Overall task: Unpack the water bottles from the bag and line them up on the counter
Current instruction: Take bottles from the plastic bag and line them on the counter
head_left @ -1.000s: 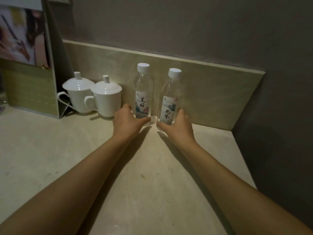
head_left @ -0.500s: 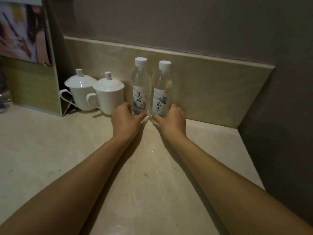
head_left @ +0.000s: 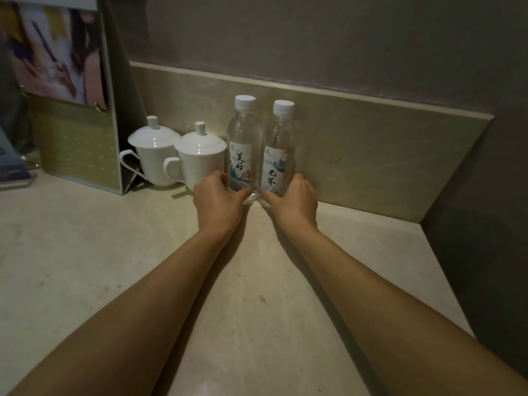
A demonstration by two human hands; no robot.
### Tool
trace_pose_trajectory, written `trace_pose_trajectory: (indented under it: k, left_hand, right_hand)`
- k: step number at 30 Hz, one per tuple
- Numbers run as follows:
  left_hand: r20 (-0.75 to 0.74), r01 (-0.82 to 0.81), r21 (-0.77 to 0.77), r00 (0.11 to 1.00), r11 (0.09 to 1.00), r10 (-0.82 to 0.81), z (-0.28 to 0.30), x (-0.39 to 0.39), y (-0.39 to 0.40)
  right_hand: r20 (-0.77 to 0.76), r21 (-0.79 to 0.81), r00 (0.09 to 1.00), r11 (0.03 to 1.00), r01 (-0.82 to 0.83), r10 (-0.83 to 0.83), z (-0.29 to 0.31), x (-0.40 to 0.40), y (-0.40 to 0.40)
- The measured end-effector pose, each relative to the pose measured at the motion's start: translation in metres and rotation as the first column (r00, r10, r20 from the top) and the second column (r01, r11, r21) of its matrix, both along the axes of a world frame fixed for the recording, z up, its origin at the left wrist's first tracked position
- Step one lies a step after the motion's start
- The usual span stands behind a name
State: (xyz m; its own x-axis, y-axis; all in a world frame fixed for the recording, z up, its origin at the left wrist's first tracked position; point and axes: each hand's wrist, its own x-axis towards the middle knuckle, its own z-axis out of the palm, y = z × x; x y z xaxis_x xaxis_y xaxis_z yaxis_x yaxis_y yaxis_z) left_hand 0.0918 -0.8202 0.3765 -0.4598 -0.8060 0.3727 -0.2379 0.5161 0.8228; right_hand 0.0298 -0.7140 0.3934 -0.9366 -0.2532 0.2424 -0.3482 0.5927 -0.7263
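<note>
I see two bottles, one (head_left: 243,147) and the other (head_left: 279,151), upright, touching, at the far wall on the surface (head_left: 143,267). My left hand (head_left: 218,200) and right hand (head_left: 295,200) each grip a base. No bag in view; likely just release left.

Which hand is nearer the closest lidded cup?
Left. The left hand sits just beside the lidded cup, gripping the left bottle; the right hand is beyond both bottles.

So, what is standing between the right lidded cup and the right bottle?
The left bottle stands there, between the right lidded cup and the right bottle, with the left hand at its base; the head view shows it.
</note>
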Motion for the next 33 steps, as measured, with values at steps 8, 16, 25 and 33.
trace_pose_trajectory:
  k: [8, 16, 25, 33]
  left_hand:
    - [-0.021, -0.028, -0.003, 0.999, 1.000, 0.028, 0.000, -0.007, 0.000]
    - [0.020, -0.025, -0.023, 0.999, 0.999, 0.025, 0.003, -0.005, 0.003]
    - [0.059, -0.020, 0.023, 0.998, 1.000, 0.019, 0.015, 0.008, 0.021]
    - [-0.022, 0.078, 0.129, 0.997, 0.989, -0.076, 0.039, 0.022, 0.074]
  right_hand:
    - [-0.011, 0.009, 1.000, 1.000, -0.005, 0.005, -0.003, -0.001, -0.002]
    - [0.000, 0.004, 1.000, 1.000, 0.002, -0.002, -0.004, 0.000, -0.004]
    - [0.029, 0.004, 0.998, 0.998, -0.056, 0.056, 0.001, 0.006, 0.004]
    - [0.014, -0.046, 0.990, 0.989, -0.138, 0.139, 0.021, 0.011, 0.069]
